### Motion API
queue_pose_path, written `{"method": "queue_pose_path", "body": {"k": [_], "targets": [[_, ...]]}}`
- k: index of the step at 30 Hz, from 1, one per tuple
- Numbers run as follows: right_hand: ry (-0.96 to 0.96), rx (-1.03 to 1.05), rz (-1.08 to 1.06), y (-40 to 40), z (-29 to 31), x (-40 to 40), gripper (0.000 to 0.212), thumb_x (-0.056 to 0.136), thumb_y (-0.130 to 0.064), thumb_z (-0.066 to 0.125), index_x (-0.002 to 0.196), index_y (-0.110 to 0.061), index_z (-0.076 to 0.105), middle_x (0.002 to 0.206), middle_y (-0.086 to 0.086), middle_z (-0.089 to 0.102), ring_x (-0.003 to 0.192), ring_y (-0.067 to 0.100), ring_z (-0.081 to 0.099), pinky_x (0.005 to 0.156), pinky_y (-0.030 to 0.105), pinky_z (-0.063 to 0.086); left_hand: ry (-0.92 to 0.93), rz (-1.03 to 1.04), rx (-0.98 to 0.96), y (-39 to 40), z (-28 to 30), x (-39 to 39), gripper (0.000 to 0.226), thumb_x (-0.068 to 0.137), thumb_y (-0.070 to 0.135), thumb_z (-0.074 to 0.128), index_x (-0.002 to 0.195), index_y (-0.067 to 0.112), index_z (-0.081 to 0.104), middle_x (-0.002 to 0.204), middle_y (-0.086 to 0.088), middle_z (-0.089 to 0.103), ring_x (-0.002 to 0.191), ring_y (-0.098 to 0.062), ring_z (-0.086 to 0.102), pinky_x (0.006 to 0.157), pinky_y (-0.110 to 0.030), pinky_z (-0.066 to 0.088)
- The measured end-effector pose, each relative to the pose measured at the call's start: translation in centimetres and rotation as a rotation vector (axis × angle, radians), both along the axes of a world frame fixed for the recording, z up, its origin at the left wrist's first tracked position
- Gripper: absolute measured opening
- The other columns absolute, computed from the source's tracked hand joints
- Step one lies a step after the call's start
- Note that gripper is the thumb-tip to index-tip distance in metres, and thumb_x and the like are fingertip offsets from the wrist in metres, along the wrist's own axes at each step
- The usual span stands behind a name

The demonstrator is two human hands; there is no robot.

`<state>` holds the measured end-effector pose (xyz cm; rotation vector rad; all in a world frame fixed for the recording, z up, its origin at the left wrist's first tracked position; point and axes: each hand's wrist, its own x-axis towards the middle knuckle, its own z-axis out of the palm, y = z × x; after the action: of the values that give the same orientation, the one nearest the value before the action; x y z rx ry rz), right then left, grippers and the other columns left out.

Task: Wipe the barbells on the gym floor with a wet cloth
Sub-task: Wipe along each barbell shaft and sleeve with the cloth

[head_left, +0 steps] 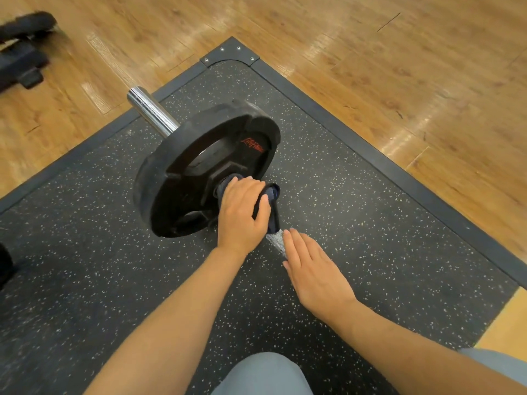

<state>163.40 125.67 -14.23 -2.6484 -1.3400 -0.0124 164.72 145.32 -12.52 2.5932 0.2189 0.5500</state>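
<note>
Resting on the speckled rubber mat (370,223), a barbell (154,114) with a heavy black weight plate (182,178) looks too weighty to lift, likely better steadied than moved. The left hand (242,215) grips a soft dark cloth (271,206) around the bar beside the plate; the right hand (313,269) lies flat, fingers straight, on the rough steel shaft.

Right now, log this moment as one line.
left hand: grips dark cloth round knurled steel bar | right hand: flat on bar | black rubber plate: upright
</note>
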Motion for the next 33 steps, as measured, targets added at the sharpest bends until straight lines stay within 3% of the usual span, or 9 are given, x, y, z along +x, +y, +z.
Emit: {"method": "queue_pose_path", "body": {"k": [3,5,7,11,13,18,21,29,33], "targets": [[0.002,-0.02,0.039,-0.1,-0.1,0.0,0.063,0.096,-0.018,0.039,0.15,0.006,0.019,0.15,0.026,0.041,0.135,0.04,0.046,0.113,0.047,0.039,0.04,-0.232,0.095,2.3,1.2,-0.3,0.038,0.1,0.024,0.043,0.119,0.0,0.064,0.117,-0.012,0.066,0.116,-0.025,0.058,0.115,-0.035,0.032],[-0.01,-0.026,0.069,-0.1,-0.1,0.0,0.067,0.094,-0.014,0.034,0.154,0.005,0.01,0.155,0.025,0.034,0.14,0.04,0.039,0.117,0.047,0.034,0.072,-0.342,0.124,4.4,2.3,0.9,0.036,0.099,0.024,0.041,0.108,0.0,0.066,0.104,-0.012,0.067,0.1,-0.027,0.062,0.103,-0.037,0.042],[-0.026,-0.017,0.081,-0.2,-0.1,0.2,0.067,0.092,-0.011,0.026,0.154,0.003,0.005,0.158,0.023,0.029,0.142,0.038,0.035,0.118,0.047,0.029,0.083,-0.3,0.082,4.5,2.4,2.0,0.035,0.099,0.023,0.04,0.096,0.001,0.066,0.09,-0.01,0.066,0.085,-0.028,0.062,0.089,-0.043,0.047],[-0.025,-0.01,0.085,-0.2,-0.1,0.1,0.065,0.092,-0.01,0.022,0.154,0.005,0.009,0.157,0.023,0.028,0.142,0.038,0.036,0.118,0.047,0.029,-0.008,-0.009,0.015,0.9,0.2,1.1,0.032,0.098,0.021,0.044,0.103,0.001,0.068,0.101,-0.01,0.068,0.101,-0.025,0.061,0.107,-0.042,0.039],[-0.02,-0.017,0.08,-0.3,-0.1,0.2,0.063,0.093,-0.011,0.025,0.153,0.004,0.014,0.157,0.022,0.029,0.142,0.037,0.037,0.118,0.046,0.029,-0.008,-0.073,0.041,1.3,-0.1,0.8,0.032,0.099,0.022,0.044,0.106,0.001,0.068,0.103,-0.01,0.068,0.103,-0.024,0.061,0.108,-0.044,0.039],[0.019,-0.049,0.067,-0.1,0.2,0.2,0.064,0.096,-0.017,0.042,0.153,0.001,0.019,0.158,0.019,0.031,0.142,0.033,0.039,0.118,0.045,0.029,0.045,-0.175,-0.003,2.4,0.9,1.8,0.033,0.099,0.025,0.04,0.093,0.006,0.067,0.088,-0.006,0.066,0.085,-0.023,0.061,0.096,-0.043,0.044],[0.087,-0.041,0.024,-1.6,0.9,-0.3,0.057,0.1,-0.021,0.033,0.154,-0.006,0.026,0.16,0.012,0.031,0.142,0.025,0.041,0.115,0.043,0.037,0.063,-0.138,-0.037,2.2,0.9,1.6,0.034,0.098,0.028,0.04,0.093,0.007,0.067,0.09,-0.004,0.066,0.088,-0.022,0.06,0.102,-0.042,0.041],[0.041,-0.095,0.026,-2.8,0.7,-1.1,0.057,0.105,-0.033,0.027,0.156,-0.007,0.024,0.163,0.009,0.023,0.148,0.024,0.029,0.116,0.043,0.021,0.142,-0.152,-0.014,2.4,1.4,1.2,0.034,0.097,0.032,0.037,0.097,0.011,0.063,0.093,-0.001,0.062,0.093,-0.017,0.057,0.108,-0.04,0.035],[0.004,-0.125,0.049,-2.9,0.5,-1.1,0.057,0.105,-0.032,0.027,0.155,-0.006,0.025,0.163,0.01,0.022,0.149,0.027,0.026,0.118,0.045,0.018,0.176,-0.301,0.093,4.1,2.1,1.7,0.036,0.097,0.035,0.038,0.097,0.01,0.063,0.092,-0.001,0.063,0.089,-0.02,0.057,0.099,-0.033,0.036]]}}
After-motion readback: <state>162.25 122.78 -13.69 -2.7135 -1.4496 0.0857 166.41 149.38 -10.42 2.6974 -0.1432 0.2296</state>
